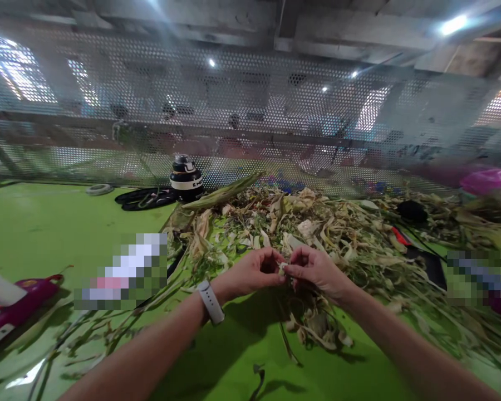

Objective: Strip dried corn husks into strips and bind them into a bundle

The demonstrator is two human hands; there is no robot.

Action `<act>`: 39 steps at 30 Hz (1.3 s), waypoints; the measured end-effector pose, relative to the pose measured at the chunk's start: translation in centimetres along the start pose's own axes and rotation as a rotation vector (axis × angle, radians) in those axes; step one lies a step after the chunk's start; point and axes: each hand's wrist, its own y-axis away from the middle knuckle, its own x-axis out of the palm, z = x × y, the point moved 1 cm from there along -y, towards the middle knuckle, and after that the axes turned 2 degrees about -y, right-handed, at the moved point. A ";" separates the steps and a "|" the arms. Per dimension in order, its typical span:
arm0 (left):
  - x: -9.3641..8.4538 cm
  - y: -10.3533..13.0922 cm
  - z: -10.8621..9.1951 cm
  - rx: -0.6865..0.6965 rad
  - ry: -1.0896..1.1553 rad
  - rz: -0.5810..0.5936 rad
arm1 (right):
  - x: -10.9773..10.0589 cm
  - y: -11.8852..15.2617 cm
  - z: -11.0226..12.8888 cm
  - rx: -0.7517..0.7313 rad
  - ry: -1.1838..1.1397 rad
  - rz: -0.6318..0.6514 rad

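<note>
My left hand (pixel 254 271), with a white watch on its wrist, pinches a small pale plant piece (pixel 282 269) between thumb and fingers. My right hand (pixel 316 272) is closed on the same piece from the other side, so the fingertips nearly meet. What else lies inside the fingers is hidden. Just below my right hand is a clump of withered pale petals or leaves (pixel 317 328), close to the green tabletop (pixel 234 356). Behind both hands spreads a heap of dried husks, leaves and stems (pixel 334 228).
A black bottle with a white band (pixel 186 179) stands behind the heap's left end, beside a black coiled item (pixel 146 198) and a roll of tape (pixel 99 190). At left lies a magenta power strip (pixel 20 309). A perforated metal screen (pixel 250 111) rises behind.
</note>
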 end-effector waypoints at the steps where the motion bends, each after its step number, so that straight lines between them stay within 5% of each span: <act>1: -0.1 0.0 -0.2 0.002 0.015 -0.013 | 0.1 0.1 0.2 0.004 -0.032 -0.012; 6: -1.4 0.0 -1.2 -0.006 0.010 -0.041 | 0.6 0.3 0.9 0.034 -0.191 -0.034; 13: -3.3 1.5 -1.2 -0.042 -0.095 0.028 | 3.0 -0.7 0.7 0.027 -0.079 -0.001; 20: -4.2 3.2 -0.1 -0.095 -0.120 -0.181 | 4.9 -2.3 -0.6 -0.089 0.075 0.031; 27: -4.0 3.5 0.0 -0.089 -0.066 -0.205 | 4.9 -2.4 -0.6 0.002 -0.118 0.004; 32: -3.6 3.6 0.9 -0.046 -0.284 -0.113 | 4.6 -2.1 -1.3 -0.020 0.105 0.151; 39: -3.4 3.6 0.7 -0.041 -0.202 -0.112 | 4.7 -1.6 -1.2 -0.076 0.035 -0.012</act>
